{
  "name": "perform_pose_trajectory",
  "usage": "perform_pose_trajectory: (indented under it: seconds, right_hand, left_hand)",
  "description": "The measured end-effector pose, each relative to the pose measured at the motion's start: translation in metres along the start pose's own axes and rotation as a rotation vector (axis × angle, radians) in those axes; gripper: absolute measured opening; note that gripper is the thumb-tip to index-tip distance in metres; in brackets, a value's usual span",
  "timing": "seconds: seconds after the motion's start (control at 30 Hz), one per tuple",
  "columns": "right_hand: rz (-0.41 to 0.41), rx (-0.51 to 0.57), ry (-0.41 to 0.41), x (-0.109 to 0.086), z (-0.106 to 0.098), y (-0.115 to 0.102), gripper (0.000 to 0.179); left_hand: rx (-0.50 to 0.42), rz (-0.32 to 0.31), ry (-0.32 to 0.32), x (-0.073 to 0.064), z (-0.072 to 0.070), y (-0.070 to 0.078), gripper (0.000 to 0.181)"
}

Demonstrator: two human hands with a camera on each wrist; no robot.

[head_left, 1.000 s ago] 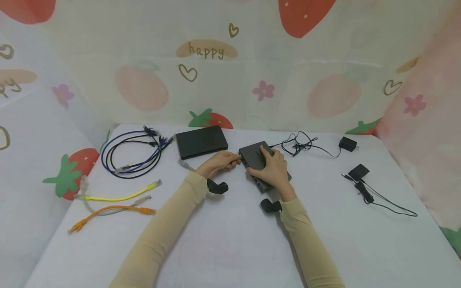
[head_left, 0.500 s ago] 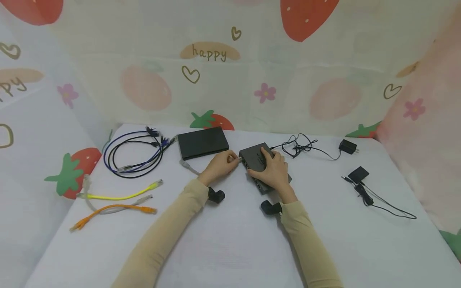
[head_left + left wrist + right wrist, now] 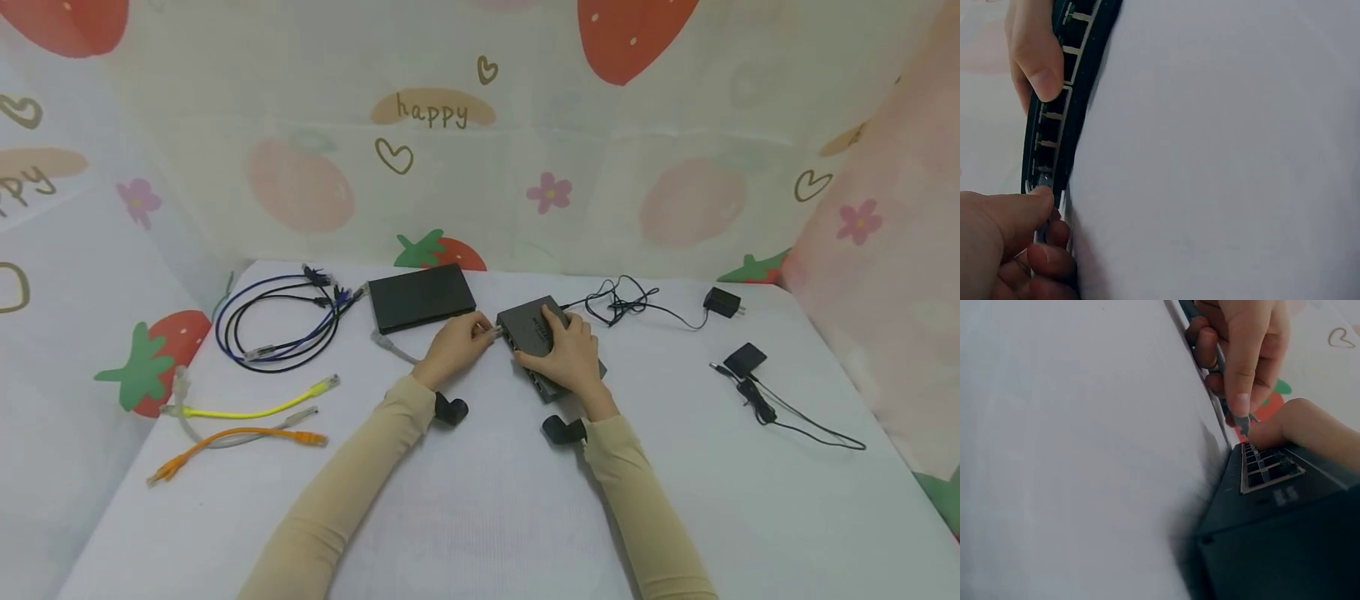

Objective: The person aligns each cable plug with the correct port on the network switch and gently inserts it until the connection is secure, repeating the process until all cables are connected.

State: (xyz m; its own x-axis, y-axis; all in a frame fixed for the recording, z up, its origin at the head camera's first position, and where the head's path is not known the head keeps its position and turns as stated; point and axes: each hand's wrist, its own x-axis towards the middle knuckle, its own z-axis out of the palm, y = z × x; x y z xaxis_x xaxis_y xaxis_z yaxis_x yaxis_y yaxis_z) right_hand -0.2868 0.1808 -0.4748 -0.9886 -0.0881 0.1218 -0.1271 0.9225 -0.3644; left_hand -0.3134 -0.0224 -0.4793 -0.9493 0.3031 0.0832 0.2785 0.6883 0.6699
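Observation:
My left hand (image 3: 453, 348) pinches the grey plug (image 3: 1044, 181) of a network cable between thumb and fingers. That plug is at an end port in the row along the side of a dark network switch (image 3: 522, 320); whether it is fully seated I cannot tell. Grey cable (image 3: 396, 346) emerges behind the left hand, towards a second black box. My right hand (image 3: 566, 357) grips the switch, thumb on the port side and fingers spread over the top. In the left wrist view, the right thumb (image 3: 1046, 82) lies against the port row, with several open ports showing.
A flat black box (image 3: 422, 297) stands behind the left hand. Coiled blue and black cables (image 3: 277, 323), a yellow cable (image 3: 258, 412) and an orange cable (image 3: 240, 431) lie left. To the right are a power adapter (image 3: 723, 302), wired to the switch, and another corded adapter (image 3: 746, 360).
My left hand has rolled slightly upward at the wrist, its fingers bunching closer around the plug. The right hand and the switch hold their place. The head view has shifted a little.

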Motion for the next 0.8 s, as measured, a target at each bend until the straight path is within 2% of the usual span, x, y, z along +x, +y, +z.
perform_pose_trajectory:
  seconds: [0.13, 0.3, 0.5, 0.63, 0.73, 0.8]
  right_hand:
    - [0.009, 0.003, -0.007, -0.001, 0.002, 0.001, 0.095]
    - [0.005, 0.012, -0.002, 0.000, 0.004, 0.001, 0.096]
    - [0.001, 0.052, -0.001, 0.001, 0.002, 0.000, 0.096]
    - [0.023, 0.082, -0.005, 0.001, -0.002, 0.001, 0.097]
    - [0.030, 0.102, -0.013, 0.000, -0.004, 0.001, 0.096]
    - [0.034, 0.117, -0.012, 0.000, -0.004, 0.000, 0.095]
  left_hand:
    - [-0.082, -0.021, -0.082, 0.004, -0.002, 0.001, 0.024]
    - [-0.178, -0.084, -0.205, 0.012, -0.009, 0.001, 0.039]
    - [-0.488, -0.257, -0.400, 0.022, -0.015, -0.005, 0.029]
    - [-0.635, -0.293, -0.435, 0.023, -0.016, -0.005, 0.026]
    - [-0.699, -0.329, -0.409, 0.022, -0.012, -0.005, 0.025]
    - [-0.708, -0.353, -0.372, 0.022, -0.009, -0.003, 0.025]
